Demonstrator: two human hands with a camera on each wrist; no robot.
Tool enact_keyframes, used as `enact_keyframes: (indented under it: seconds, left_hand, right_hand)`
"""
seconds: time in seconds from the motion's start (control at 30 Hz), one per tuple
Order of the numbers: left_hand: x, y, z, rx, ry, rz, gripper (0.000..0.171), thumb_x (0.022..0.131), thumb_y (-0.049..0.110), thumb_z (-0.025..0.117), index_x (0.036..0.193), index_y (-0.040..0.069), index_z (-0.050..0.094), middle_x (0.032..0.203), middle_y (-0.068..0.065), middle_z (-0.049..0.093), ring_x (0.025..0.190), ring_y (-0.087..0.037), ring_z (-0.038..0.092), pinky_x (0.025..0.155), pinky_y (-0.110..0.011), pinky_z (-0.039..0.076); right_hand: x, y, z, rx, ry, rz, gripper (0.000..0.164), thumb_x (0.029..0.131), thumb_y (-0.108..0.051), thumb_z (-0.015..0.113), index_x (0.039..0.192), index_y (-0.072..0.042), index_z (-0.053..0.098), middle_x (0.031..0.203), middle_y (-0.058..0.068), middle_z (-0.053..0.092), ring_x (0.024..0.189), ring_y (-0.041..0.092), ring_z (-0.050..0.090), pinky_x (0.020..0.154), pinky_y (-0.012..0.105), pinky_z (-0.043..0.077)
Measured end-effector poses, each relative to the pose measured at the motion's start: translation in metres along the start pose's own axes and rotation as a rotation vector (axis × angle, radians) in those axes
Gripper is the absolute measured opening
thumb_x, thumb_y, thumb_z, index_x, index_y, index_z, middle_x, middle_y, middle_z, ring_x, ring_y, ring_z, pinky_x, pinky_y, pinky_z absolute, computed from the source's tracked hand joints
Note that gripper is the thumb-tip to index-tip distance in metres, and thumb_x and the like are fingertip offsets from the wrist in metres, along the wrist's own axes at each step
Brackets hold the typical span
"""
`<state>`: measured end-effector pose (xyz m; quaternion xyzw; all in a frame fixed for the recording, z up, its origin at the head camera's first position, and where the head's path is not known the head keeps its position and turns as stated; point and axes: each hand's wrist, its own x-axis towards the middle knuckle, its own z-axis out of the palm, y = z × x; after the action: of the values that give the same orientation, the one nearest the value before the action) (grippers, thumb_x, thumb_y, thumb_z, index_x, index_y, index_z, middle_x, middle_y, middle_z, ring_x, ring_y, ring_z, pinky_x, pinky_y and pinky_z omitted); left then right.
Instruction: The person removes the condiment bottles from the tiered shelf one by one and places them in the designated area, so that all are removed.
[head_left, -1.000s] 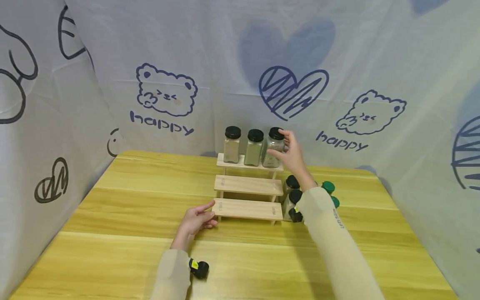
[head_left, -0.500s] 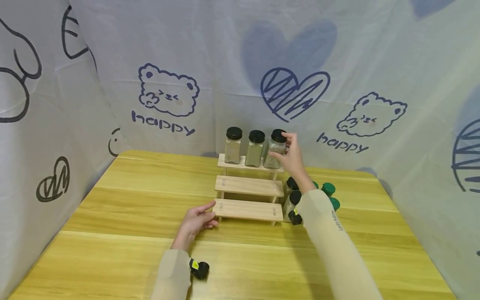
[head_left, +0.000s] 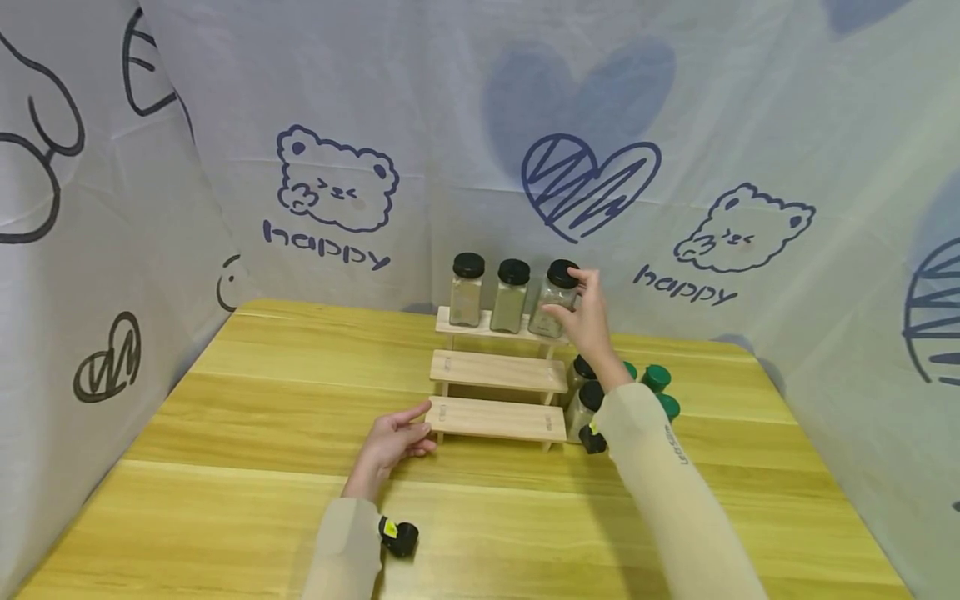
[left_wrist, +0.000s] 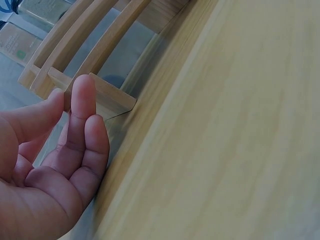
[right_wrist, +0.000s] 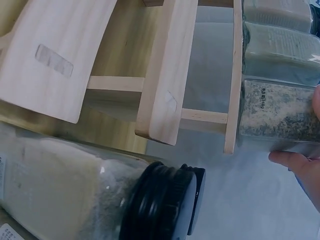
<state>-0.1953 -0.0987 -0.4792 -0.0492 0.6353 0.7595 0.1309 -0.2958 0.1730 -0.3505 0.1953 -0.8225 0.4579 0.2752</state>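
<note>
A three-tier wooden stand [head_left: 498,418] stands on the table. My left hand [head_left: 392,439] pinches the left end of its lowest step between thumb and fingers; the left wrist view shows this hand [left_wrist: 65,165] close up. At the right end of the top step, my right hand [head_left: 588,321] grips a black-lidded spice jar [head_left: 551,308] with speckled contents. That jar leans slightly to the right in the head view. Left of it stand a spice jar of green powder [head_left: 509,304] and one of beige powder [head_left: 466,300], both upright.
Several more jars stand right of the stand, among them a black-lidded jar [head_left: 581,412] and a green-lidded one [head_left: 657,378]. My right forearm partly hides them. A printed cloth [head_left: 465,192] hangs behind the table [head_left: 247,467].
My right hand has shifted the speckled jar slightly to the right along the top step, and its lid now tips right. The left hand stays on the lowest step.
</note>
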Motion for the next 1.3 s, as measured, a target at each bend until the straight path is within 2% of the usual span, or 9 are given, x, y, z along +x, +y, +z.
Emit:
enact_keyframes:
  seconds: [0.33,0.57,0.67,0.83,0.9,0.97,1.17,1.3]
  left_hand:
    - [-0.001,0.000,0.000,-0.003,0.004,-0.002,0.043,0.086,-0.003,0.054,0.128,0.002,0.047,0.077,-0.019,0.065,0.059,-0.014,0.062,0.056,-0.023,0.050]
    - [-0.001,0.001,-0.001,-0.003,-0.005,0.001,0.043,0.086,-0.003,0.054,0.129,0.002,0.045,0.077,-0.018,0.065,0.059,-0.014,0.062,0.056,-0.023,0.050]
    - [0.000,0.000,-0.001,-0.006,-0.007,0.002,0.043,0.086,-0.003,0.054,0.128,0.002,0.045,0.077,-0.018,0.065,0.059,-0.014,0.062,0.056,-0.023,0.050]
    - [0.000,-0.001,-0.001,-0.006,-0.004,0.001,0.043,0.086,-0.003,0.054,0.128,0.002,0.046,0.077,-0.018,0.065,0.059,-0.014,0.062,0.057,-0.023,0.050]
    - [0.000,-0.001,0.000,-0.008,-0.001,0.000,0.043,0.086,-0.003,0.055,0.128,0.002,0.046,0.077,-0.017,0.065,0.059,-0.014,0.062,0.057,-0.023,0.050]
    - [0.000,-0.001,0.000,-0.008,0.004,-0.001,0.043,0.086,-0.003,0.055,0.128,0.002,0.046,0.077,-0.018,0.065,0.059,-0.014,0.062,0.057,-0.023,0.050]
    - [-0.001,0.000,0.001,-0.003,0.009,-0.004,0.043,0.086,-0.003,0.055,0.127,0.002,0.047,0.079,-0.019,0.065,0.059,-0.014,0.062,0.057,-0.023,0.050]
    - [-0.001,0.001,0.001,-0.003,0.004,-0.002,0.043,0.086,-0.003,0.055,0.128,0.002,0.046,0.078,-0.018,0.065,0.059,-0.014,0.062,0.057,-0.023,0.050]
  right_hand:
    - [-0.003,0.003,-0.002,0.081,0.041,-0.032,0.056,0.069,0.006,0.072,0.114,0.011,0.039,0.116,0.027,0.043,0.108,0.036,0.042,0.089,0.046,0.038]
    - [-0.013,-0.029,-0.014,0.121,0.053,-0.005,0.052,0.069,0.015,0.068,0.113,0.016,0.040,0.115,0.030,0.043,0.101,0.039,0.046,0.073,0.047,0.047]
    - [-0.015,-0.026,-0.017,0.142,0.054,0.012,0.052,0.069,0.014,0.068,0.113,0.015,0.040,0.114,0.030,0.044,0.100,0.038,0.047,0.074,0.040,0.048]
    - [-0.015,-0.007,-0.019,0.185,0.050,0.044,0.056,0.070,0.010,0.069,0.117,0.011,0.039,0.115,0.028,0.045,0.099,0.038,0.049,0.071,0.019,0.046]
    - [-0.015,-0.001,-0.020,0.190,0.051,0.048,0.057,0.070,0.008,0.070,0.118,0.009,0.039,0.116,0.026,0.045,0.100,0.037,0.049,0.070,0.016,0.045]
    - [-0.016,0.001,-0.021,0.183,0.053,0.048,0.057,0.071,0.006,0.070,0.119,0.008,0.039,0.116,0.024,0.046,0.100,0.035,0.050,0.071,0.018,0.046]
    - [-0.020,-0.003,-0.024,0.155,0.054,0.037,0.057,0.072,0.005,0.070,0.119,0.007,0.038,0.115,0.022,0.048,0.098,0.032,0.052,0.075,0.036,0.050]
    - [-0.023,-0.008,-0.027,0.169,0.050,0.035,0.058,0.072,0.006,0.069,0.119,0.006,0.037,0.115,0.022,0.048,0.098,0.032,0.051,0.073,0.027,0.049]
